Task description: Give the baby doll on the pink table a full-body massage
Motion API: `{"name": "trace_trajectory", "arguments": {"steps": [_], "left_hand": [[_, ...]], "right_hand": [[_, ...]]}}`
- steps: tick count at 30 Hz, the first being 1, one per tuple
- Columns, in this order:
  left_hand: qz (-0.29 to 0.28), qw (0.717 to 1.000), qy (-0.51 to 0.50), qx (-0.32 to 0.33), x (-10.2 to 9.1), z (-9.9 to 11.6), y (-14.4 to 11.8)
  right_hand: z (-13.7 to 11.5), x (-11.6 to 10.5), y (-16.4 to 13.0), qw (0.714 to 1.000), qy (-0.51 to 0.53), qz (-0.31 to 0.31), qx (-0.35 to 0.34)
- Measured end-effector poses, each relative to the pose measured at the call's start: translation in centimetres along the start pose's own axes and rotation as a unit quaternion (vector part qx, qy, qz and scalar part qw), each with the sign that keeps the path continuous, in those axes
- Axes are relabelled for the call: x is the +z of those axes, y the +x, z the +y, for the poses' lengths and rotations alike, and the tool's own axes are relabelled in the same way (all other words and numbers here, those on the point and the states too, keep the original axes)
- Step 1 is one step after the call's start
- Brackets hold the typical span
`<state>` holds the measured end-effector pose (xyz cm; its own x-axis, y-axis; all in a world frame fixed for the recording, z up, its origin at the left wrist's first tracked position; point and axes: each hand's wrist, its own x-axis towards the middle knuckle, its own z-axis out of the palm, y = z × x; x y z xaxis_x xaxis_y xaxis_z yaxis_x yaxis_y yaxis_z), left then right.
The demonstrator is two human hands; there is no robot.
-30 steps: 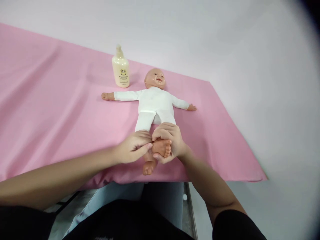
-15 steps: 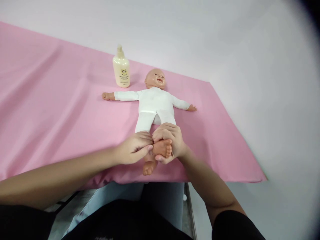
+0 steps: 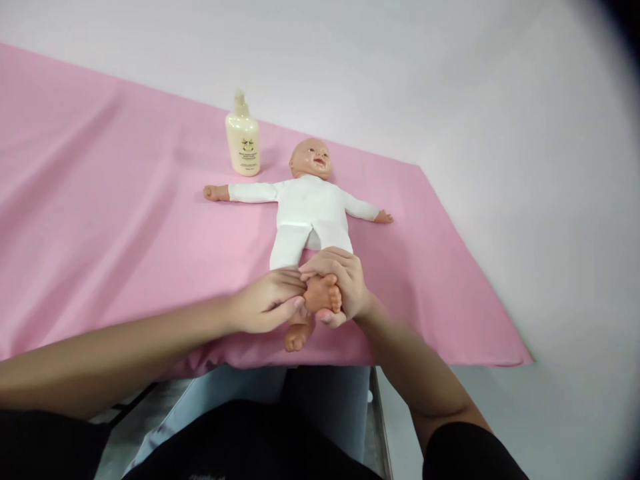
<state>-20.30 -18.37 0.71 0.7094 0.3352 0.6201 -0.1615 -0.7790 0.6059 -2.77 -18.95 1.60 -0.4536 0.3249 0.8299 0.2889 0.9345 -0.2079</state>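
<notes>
Lying on its back on the pink sheet, the baby doll spreads its arms toward 9 and 3 o'clock, head at 12. The right hand wraps around the doll's raised foot, fingers curled over the ankle. The left hand presses against that foot from 9 o'clock, seemingly pinching its edge. A cream lotion bottle stands upright at the doll's 11 o'clock, near its head.

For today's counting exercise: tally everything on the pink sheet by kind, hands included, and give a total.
Baby doll: 1
Lotion bottle: 1
Hands, both on the doll's foot: 2, the left hand and the right hand
Total: 4
</notes>
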Motion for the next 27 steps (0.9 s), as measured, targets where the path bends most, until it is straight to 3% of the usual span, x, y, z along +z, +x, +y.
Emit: {"name": "trace_trajectory", "arguments": {"steps": [8, 21, 27], "left_hand": [[-0.001, 0.999, 0.029, 0.023, 0.09, 0.12, 0.03], [-0.009, 0.999, 0.027, 0.027, 0.14, 0.03, 0.07], [-0.037, 0.999, 0.031, 0.0, 0.18, 0.05, -0.13]], "right_hand": [[-0.11, -0.14, 0.0, 1.0, -0.028, -0.009, 0.01], [-0.28, -0.13, 0.19, 0.999, -0.029, -0.021, -0.029], [-0.52, 0.01, 0.12, 0.998, -0.041, -0.026, -0.049]]}}
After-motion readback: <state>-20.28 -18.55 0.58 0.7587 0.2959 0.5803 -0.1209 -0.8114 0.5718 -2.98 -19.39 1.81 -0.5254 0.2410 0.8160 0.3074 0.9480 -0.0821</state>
